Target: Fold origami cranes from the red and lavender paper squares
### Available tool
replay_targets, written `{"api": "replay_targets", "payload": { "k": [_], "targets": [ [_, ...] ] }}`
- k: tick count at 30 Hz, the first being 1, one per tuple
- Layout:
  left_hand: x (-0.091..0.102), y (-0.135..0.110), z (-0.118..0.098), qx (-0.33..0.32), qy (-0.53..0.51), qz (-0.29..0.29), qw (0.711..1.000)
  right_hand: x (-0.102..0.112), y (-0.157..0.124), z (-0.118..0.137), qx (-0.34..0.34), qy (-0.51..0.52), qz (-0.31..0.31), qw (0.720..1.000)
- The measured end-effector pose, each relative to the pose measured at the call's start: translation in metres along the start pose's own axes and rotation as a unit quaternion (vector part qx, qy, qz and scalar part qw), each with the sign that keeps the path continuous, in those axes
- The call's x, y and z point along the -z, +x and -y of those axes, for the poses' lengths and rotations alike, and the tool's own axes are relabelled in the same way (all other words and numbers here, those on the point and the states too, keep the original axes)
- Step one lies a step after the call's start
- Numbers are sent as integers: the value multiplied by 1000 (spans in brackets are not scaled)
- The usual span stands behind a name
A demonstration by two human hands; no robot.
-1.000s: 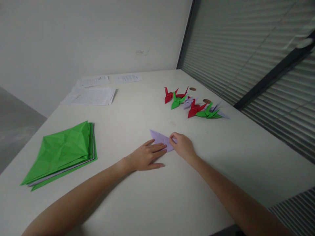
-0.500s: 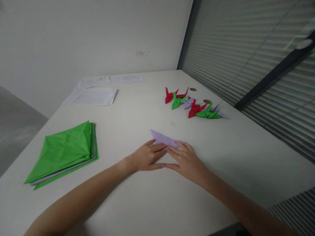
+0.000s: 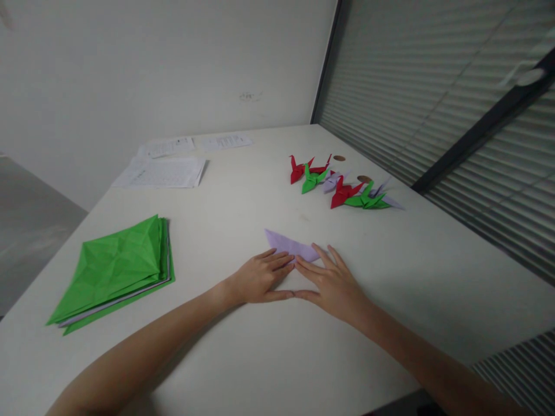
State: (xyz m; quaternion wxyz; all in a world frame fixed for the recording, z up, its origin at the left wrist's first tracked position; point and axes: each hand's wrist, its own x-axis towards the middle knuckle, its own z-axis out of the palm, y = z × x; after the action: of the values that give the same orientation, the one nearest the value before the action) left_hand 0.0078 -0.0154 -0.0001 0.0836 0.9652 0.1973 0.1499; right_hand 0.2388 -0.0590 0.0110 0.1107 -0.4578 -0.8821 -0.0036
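A folded piece of purple origami paper lies flat on the white table. My left hand rests palm down with fingers stretched over its lower left edge. My right hand presses fingertips on its lower right edge, with the fingers spread apart. Both thumbs reach inward and their tips meet just below the paper. Part of the paper's lower edge is hidden under the fingers.
Several folded paper cranes in red, green and purple sit at the back right. On the left lies a stack of creased green paper. Printed sheets lie at the back left. Window blinds border the right side.
My right hand's fingers have spread and lifted, uncovering more of the purple paper's right end. My left hand stays almost where it was. The view has shifted slightly.
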Motion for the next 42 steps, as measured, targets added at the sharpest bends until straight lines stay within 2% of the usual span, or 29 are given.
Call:
{"api": "replay_targets", "payload": {
  "k": [8,21,23,26,28,30,33,36,38,42],
  "targets": [
    [1,-1,0,11,-15,9,1000,-8,-17,-22,-5,-11,-11,1000],
    [1,-3,0,16,-37,3,999,3,-40,-50,-65,-92,-42,993],
    [1,-2,0,19,-46,6,999,5,-39,-56,-74,-91,-58,991],
    [2,-1,0,20,-59,3,998,13,-33,-61,-105,-88,-123,983],
    [2,-1,0,19,-65,-1,998,18,-26,-56,-95,-74,-158,980],
    [2,0,0,18,-63,-1,998,20,-18,-44,-42,-42,-142,988],
    [1,0,0,18,-49,6,999,12,-9,-19,23,-3,-74,997],
    [0,-1,0,16,-34,13,999,-3,-7,-5,34,7,-33,999],
    [0,-1,0,15,-27,18,999,-9,-12,-9,12,-8,-23,1000],
    [-2,-1,1,18,-14,18,1000,-8,-26,-39,-50,-57,-21,997]
  ]
}}
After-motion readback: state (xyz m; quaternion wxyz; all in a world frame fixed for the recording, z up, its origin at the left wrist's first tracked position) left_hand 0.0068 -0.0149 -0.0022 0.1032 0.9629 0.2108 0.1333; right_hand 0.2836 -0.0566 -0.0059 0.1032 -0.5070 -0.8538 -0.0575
